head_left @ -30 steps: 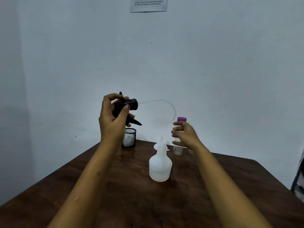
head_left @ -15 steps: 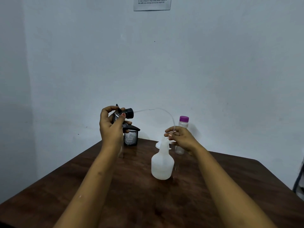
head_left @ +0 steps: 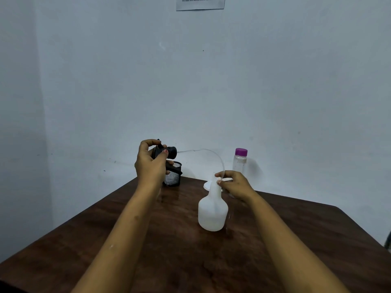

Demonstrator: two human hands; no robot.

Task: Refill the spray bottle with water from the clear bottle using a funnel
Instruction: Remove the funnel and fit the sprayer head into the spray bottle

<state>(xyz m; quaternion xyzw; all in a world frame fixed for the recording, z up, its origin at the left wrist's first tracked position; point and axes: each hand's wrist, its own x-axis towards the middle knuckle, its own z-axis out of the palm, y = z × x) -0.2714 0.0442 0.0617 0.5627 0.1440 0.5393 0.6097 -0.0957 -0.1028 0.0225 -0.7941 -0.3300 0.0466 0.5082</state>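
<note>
So the right hand (head_left: 234, 183) has dropped to the spray bottle (head_left: 212, 212) mid-table, fingers pinching the dip tube (head_left: 220, 163) at its neck. Left hand (head_left: 151, 163) is gripping the sprayer head (head_left: 167, 152). Looks like reassembly; clear bottle (head_left: 240, 160) is standing capped at the far edge.

wall notice (head_left: 200, 3) cut off, funnel (head_left: 208, 185) partly hidden

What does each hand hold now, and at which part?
The left hand holds the black spray head around its body. The right hand pinches the clear dip tube near its lower end, at the neck of the spray bottle.
</note>
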